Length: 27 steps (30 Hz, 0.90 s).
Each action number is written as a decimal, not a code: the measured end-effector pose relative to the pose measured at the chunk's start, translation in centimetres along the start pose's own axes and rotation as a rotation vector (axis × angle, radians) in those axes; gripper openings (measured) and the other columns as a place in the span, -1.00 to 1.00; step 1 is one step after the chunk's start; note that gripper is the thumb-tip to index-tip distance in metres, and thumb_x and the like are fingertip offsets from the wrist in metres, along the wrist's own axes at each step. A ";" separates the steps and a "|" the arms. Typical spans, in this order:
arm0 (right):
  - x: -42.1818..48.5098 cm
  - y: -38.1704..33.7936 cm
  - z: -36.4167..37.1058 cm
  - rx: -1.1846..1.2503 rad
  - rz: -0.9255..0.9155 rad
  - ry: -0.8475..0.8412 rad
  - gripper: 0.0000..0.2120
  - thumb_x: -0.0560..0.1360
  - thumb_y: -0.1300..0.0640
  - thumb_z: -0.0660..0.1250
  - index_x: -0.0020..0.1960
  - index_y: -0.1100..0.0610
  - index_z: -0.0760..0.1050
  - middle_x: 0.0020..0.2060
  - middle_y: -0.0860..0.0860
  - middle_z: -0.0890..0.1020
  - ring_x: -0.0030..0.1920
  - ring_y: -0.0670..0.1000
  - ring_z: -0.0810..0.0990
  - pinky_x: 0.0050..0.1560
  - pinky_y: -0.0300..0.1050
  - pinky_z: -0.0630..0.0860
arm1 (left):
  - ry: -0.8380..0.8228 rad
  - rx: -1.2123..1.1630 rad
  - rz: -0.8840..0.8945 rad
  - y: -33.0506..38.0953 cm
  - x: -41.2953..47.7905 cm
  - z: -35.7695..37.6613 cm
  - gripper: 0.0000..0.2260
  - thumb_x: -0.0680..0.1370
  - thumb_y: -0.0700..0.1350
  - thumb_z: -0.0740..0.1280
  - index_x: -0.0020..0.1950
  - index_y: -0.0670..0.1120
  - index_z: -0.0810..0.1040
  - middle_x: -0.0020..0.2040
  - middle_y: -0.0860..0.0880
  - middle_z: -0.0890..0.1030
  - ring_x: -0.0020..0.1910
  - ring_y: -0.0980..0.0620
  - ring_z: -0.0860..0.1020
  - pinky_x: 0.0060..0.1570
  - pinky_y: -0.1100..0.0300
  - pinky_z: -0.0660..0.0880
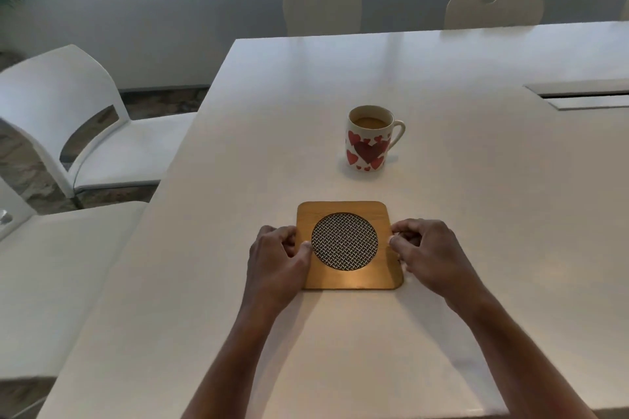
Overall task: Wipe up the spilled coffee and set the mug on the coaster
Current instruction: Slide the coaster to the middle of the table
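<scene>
A square wooden coaster with a round woven black-and-white centre lies flat on the white table. My left hand grips its left edge, thumb on top. My right hand pinches its right edge with curled fingers. Beyond the coaster stands a white mug printed with red hearts, upright, handle to the right, with light brown coffee inside. No spill or cloth shows on the table.
White chairs stand along the table's left side. Two pale chair backs sit at the far edge below a window. A recessed cable slot lies in the tabletop at the right.
</scene>
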State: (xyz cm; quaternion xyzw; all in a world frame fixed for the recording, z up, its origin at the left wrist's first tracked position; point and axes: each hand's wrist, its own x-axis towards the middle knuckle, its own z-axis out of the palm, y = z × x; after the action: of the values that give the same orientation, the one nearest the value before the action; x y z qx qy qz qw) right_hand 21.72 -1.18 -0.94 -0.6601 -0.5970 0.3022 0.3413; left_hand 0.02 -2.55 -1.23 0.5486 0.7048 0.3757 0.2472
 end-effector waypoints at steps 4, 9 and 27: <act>0.0 0.1 -0.1 -0.005 -0.007 -0.023 -0.88 0.49 0.22 0.41 0.02 0.15 0.65 -0.31 0.04 0.66 -0.25 0.00 0.62 -0.03 0.10 0.63 | 0.017 0.036 0.052 -0.3 -0.1 0.2 -0.84 0.50 -0.12 0.40 0.06 -0.10 0.64 -0.08 -0.01 0.51 -0.10 0.04 0.54 0.06 0.13 0.49; 0.0 0.1 -0.1 -0.015 -0.020 -0.026 -0.83 0.49 0.22 0.42 0.07 0.17 0.65 -0.33 -0.01 0.62 -0.29 -0.06 0.58 -0.02 0.05 0.62 | 0.029 0.063 0.072 -0.4 -0.1 0.4 -0.82 0.50 -0.12 0.40 0.08 -0.12 0.63 -0.08 -0.01 0.49 -0.10 0.04 0.54 0.05 0.16 0.47; 0.5 0.4 -0.8 0.134 0.072 -0.110 -0.94 0.53 0.23 0.39 -0.04 0.13 0.63 -0.36 0.05 0.60 -0.48 -0.18 0.50 -0.38 -0.25 0.51 | 0.015 0.030 0.055 -0.9 0.2 0.2 -0.78 0.51 -0.11 0.40 0.13 -0.10 0.63 -0.05 -0.03 0.53 -0.15 0.14 0.53 -0.02 0.24 0.43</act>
State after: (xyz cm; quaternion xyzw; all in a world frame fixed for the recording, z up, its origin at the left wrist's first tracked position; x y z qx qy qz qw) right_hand 22.65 -0.79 -0.79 -0.6395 -0.5691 0.3891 0.3403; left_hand -0.39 -2.45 -2.01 0.5686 0.6968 0.3758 0.2235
